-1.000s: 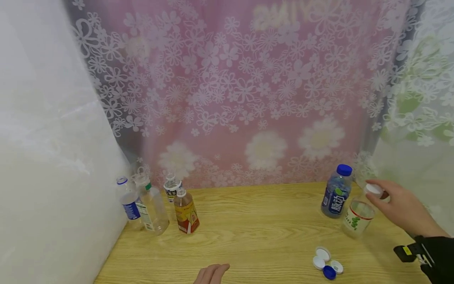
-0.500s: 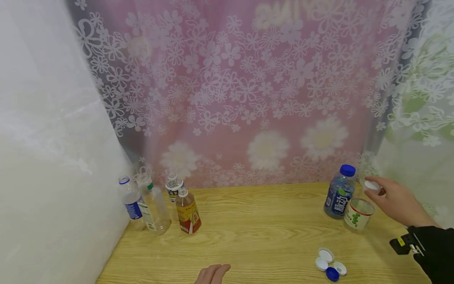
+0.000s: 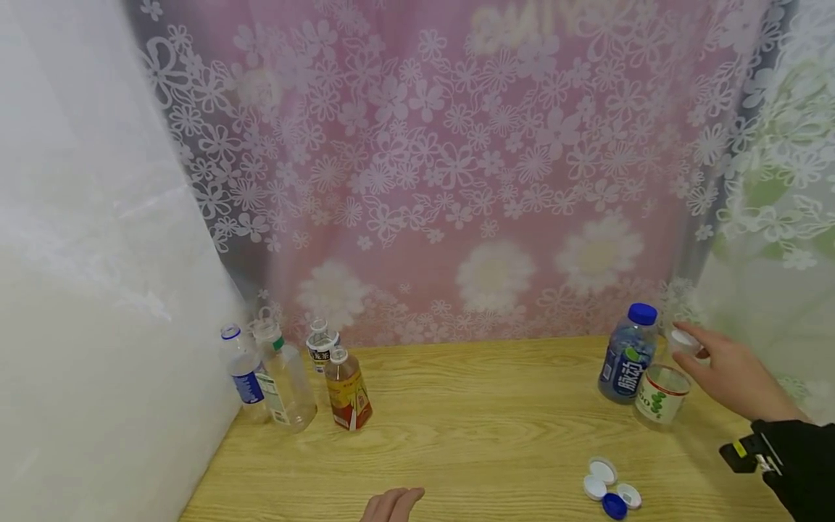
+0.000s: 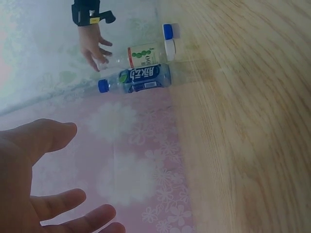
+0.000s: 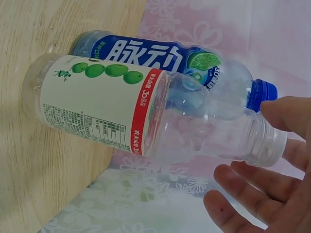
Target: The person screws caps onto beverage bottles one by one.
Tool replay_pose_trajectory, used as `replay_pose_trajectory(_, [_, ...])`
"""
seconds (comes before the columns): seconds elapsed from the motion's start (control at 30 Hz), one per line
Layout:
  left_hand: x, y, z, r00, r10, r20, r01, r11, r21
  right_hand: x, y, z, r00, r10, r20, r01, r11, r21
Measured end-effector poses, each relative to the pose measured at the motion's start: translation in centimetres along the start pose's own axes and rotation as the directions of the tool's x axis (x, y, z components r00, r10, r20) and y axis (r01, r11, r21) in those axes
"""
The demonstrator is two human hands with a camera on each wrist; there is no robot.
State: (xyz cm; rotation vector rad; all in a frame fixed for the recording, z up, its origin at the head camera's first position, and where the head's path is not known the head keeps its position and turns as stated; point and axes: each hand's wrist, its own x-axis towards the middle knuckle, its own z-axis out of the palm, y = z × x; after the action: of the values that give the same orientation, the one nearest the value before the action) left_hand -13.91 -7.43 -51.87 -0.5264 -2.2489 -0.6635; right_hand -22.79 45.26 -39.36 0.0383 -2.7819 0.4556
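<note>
My right hand [image 3: 730, 370] is at the top of a clear plastic bottle [image 5: 102, 99] with a cream label showing green fruit. Thumb and fingers pinch its white cap [image 5: 273, 148] in the right wrist view. The bottle stands upright on the table, close beside a blue-labelled drink bottle [image 3: 628, 362] with a blue cap. At the bottom of the head view only the fingers of my left hand [image 3: 393, 504] show. In the left wrist view that hand [image 4: 53, 179] holds nothing, its thumb and fingers apart.
Several loose caps [image 3: 613, 505], white and blue, lie on the wooden table [image 3: 476, 428] at front right. Uncapped bottles stand at the left, including an amber one [image 3: 349, 395] and a tall clear one [image 3: 290, 391]. A pink flowered curtain [image 3: 417, 181] hangs behind.
The clear bottle and my right hand on its cap have shifted slightly back, towards the blue-labelled bottle. The head view has shifted a little. My left hand has barely moved.
</note>
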Motion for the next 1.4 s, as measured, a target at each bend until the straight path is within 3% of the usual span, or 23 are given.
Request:
replay_pose_trajectory(0.3, [0.0,0.0,-0.2,0.999,-0.012,0.03,0.012,1.0,-0.028,-1.3,-0.7,-0.5,0.999,0.009,-0.044,-0.012,0.997,-0.076])
replay_pose_trajectory(0.73, [0.0,0.3,-0.4,0.998,-0.026,0.053,0.027,0.999,-0.027,-3.8,-4.9,-1.3,0.995,-0.096,-0.036,0.09,0.985,-0.149])
replay_pose_trajectory(1.1, [0.1,-0.5,-0.7,0.997,0.014,0.08,-0.011,0.999,-0.041,-6.0,-10.0,0.1,0.964,-0.263,-0.042,0.26,0.963,-0.075])
replay_pose_trajectory(1.27, [-0.1,-0.2,-0.5,0.997,-0.002,0.079,0.005,0.999,-0.034,-7.0,-11.9,0.3,0.955,-0.294,-0.036,0.292,0.955,-0.055])
replay_pose_trajectory(1.4, [-0.3,-0.1,-0.1,0.999,0.011,0.041,-0.011,1.0,-0.016,-7.8,-13.2,0.7,0.953,-0.301,-0.025,0.3,0.953,-0.04])
